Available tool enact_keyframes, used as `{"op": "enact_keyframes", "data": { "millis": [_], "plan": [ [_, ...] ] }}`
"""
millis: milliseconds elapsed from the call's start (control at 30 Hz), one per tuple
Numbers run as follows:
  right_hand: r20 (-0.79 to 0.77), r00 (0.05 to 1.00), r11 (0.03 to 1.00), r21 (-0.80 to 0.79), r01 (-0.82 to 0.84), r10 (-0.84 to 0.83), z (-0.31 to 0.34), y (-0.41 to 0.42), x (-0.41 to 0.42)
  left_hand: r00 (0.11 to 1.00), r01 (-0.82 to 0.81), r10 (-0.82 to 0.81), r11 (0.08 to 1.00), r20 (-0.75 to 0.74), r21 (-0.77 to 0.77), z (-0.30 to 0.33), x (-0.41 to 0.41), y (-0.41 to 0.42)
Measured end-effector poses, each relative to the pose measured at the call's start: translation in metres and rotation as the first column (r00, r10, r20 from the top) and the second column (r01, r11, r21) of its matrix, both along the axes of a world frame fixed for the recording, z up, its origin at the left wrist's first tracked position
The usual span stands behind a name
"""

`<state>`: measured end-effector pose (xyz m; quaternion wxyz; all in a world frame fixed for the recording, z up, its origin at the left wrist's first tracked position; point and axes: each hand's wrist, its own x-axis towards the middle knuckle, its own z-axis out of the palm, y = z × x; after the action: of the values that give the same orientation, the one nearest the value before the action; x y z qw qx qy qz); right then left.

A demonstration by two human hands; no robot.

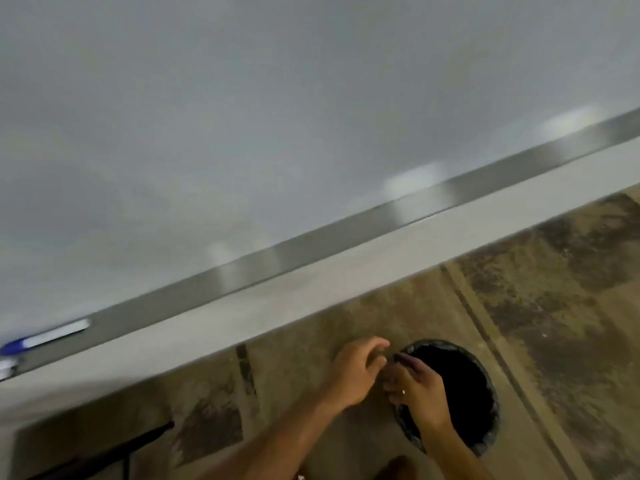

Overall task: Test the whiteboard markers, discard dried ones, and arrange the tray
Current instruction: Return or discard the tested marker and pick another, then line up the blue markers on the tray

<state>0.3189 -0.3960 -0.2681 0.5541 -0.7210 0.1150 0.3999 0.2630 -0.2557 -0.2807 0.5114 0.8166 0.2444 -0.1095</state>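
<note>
— Hands? Left hand (356, 370) and right hand (420, 389) met over the bin (474, 393), likely to drop a dried marker. Right grip pinched on something small and dark, too blurred to name; left fingers loosely curled, apparently holding nothing.

— Markers? Blue-capped marker (45, 337), white barrel, lying flat on the tray (311, 244), far left.

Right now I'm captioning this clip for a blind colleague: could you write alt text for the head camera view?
Both hands, left hand and right hand, meet over a round black-lined waste bin on the mottled brown floor, the right hand pinching a small dark object, too blurred to identify. Above, a blue-capped white marker lies on the grey metal tray beneath the blank whiteboard.
</note>
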Motion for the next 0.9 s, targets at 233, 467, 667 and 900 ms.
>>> {"op": "enact_keyframes", "data": {
  "millis": [233, 467, 667, 900],
  "plan": [
    [0.313, 0.858, 0.909, -0.043, -0.415, 0.407, 0.161, 0.103, -0.029, 0.949, -0.313, 0.307, 0.946, 0.073, 0.090, 0.170, -0.091, 0.086],
    [0.383, 0.752, 0.824, -0.046, -0.564, 0.537, 0.237, 0.222, -0.093, 0.876, -0.479, 0.467, 0.820, 0.118, 0.313, 0.249, -0.214, 0.208],
    [0.440, 0.623, 0.735, -0.144, -0.662, 0.647, 0.231, 0.319, -0.150, 0.887, -0.400, 0.461, 0.741, 0.025, 0.539, 0.243, -0.295, 0.311],
    [0.447, 0.378, 0.557, -0.390, -0.733, 0.810, 0.201, 0.378, -0.199, 0.963, -0.112, 0.249, 0.721, -0.104, 0.684, 0.201, -0.327, 0.358]
  ]
}}
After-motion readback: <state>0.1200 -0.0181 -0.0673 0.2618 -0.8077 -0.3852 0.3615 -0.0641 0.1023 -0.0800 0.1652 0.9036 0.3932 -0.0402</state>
